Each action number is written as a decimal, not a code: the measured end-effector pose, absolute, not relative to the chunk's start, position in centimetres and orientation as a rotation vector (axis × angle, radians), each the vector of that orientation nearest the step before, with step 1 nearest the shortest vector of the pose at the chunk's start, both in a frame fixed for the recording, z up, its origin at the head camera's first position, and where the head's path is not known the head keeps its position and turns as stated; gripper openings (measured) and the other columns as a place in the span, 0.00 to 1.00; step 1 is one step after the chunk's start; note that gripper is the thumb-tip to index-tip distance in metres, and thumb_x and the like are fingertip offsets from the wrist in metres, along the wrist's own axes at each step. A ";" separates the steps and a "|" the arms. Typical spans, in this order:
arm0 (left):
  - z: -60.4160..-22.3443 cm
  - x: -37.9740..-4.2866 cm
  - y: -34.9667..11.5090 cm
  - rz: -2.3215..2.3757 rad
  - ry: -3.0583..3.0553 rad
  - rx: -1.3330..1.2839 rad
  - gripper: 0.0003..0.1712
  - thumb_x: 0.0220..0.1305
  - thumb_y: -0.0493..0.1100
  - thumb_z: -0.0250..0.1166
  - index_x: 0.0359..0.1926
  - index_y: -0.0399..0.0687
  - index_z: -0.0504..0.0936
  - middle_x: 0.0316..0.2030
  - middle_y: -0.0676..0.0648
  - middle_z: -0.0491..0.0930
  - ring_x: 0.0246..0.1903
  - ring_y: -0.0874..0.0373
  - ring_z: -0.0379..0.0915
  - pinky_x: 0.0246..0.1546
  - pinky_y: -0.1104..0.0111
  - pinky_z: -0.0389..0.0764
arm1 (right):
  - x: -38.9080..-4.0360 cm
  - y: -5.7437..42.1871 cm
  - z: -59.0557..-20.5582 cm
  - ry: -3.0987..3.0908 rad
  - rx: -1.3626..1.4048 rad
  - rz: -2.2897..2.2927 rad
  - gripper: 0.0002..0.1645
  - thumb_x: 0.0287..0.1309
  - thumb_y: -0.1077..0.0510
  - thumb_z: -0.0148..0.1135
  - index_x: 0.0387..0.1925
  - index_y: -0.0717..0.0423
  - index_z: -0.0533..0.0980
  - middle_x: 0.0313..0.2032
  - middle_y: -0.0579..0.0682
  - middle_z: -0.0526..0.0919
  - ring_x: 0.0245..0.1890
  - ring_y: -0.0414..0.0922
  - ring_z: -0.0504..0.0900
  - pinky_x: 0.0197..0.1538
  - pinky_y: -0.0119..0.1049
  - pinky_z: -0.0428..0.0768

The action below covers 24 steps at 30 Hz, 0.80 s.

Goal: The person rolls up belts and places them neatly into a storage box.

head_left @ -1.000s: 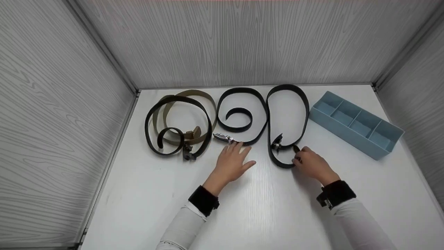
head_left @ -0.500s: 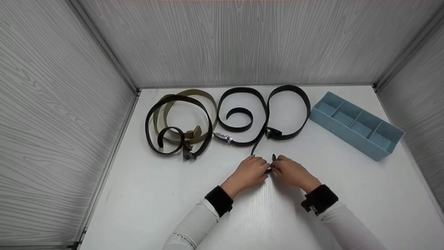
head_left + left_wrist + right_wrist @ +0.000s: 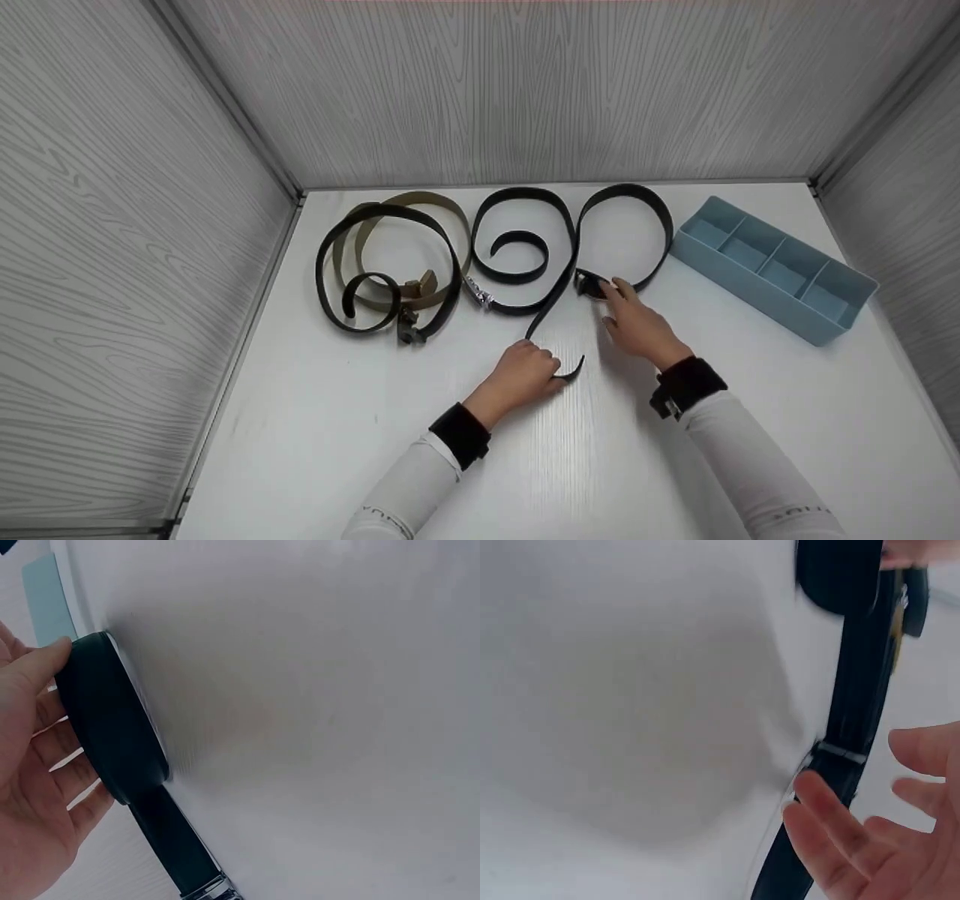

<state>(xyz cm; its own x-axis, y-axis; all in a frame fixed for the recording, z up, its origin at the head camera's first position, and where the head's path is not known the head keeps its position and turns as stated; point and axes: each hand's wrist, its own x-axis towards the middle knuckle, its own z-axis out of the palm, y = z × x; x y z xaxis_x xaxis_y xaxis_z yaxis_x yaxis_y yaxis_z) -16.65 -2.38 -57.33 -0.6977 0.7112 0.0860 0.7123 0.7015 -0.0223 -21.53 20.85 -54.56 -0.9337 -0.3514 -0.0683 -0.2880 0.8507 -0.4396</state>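
Note:
A black belt (image 3: 664, 217) stands on edge at the right of the row, its upper part curved into a loop. My left hand (image 3: 517, 379) grips its strap near the tail end (image 3: 574, 373), which curls out past the thumb. In the left wrist view the thumb lies on the edge of the belt (image 3: 112, 720), with the fingers behind it. My right hand (image 3: 637, 322) reaches to the belt's dark buckle (image 3: 587, 283) with its fingers extended. In the right wrist view the fingertips are at the buckle (image 3: 836, 772), not curled round it.
Left of this belt, against its strap, stands a black belt (image 3: 525, 193) with a silver buckle (image 3: 478, 294). Further left a tan belt (image 3: 424, 199) and another black belt (image 3: 322, 255) overlap. A blue divided box (image 3: 757, 277) stands at the right. Walls enclose the table's back and sides.
The tail was carried left and toward me, and the left hand took it. The right hand let go and moved up to the buckle. The belt's lower loop opened out into a strap.

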 end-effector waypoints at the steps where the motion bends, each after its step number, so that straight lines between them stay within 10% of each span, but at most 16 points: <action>1: -57.4 -16.6 -2.4 -0.019 -2.819 -1.183 0.17 0.63 0.58 0.64 0.27 0.52 0.85 0.26 0.53 0.82 0.29 0.56 0.79 0.40 0.64 0.73 | -22.1 21.2 -54.6 2.879 -0.466 -0.614 0.36 0.67 0.61 0.55 0.73 0.63 0.55 0.68 0.67 0.58 0.36 0.59 0.81 0.37 0.52 0.79; 6: -57.4 -16.5 -2.8 -0.017 -2.826 -1.191 0.16 0.63 0.57 0.64 0.27 0.52 0.85 0.25 0.54 0.82 0.28 0.56 0.80 0.38 0.64 0.72 | -23.2 23.1 -54.6 2.841 -0.363 -0.530 0.35 0.65 0.62 0.57 0.70 0.67 0.58 0.59 0.70 0.69 0.57 0.64 0.73 0.53 0.58 0.74; 17: -57.3 -16.3 -6.1 -0.128 -2.895 -1.110 0.20 0.65 0.55 0.62 0.20 0.50 0.78 0.21 0.53 0.79 0.25 0.55 0.79 0.35 0.61 0.72 | -20.7 30.9 -53.2 2.698 -0.249 -0.720 0.10 0.56 0.61 0.66 0.37 0.64 0.82 0.34 0.55 0.83 0.33 0.50 0.79 0.37 0.48 0.77; 24: -57.6 -16.5 -7.2 -0.131 -2.913 -0.965 0.20 0.65 0.52 0.61 0.19 0.48 0.78 0.19 0.50 0.80 0.22 0.53 0.78 0.29 0.60 0.72 | -19.8 33.8 -52.8 2.788 -0.242 -0.753 0.14 0.54 0.68 0.63 0.43 0.71 0.80 0.40 0.65 0.81 0.39 0.58 0.80 0.40 0.52 0.78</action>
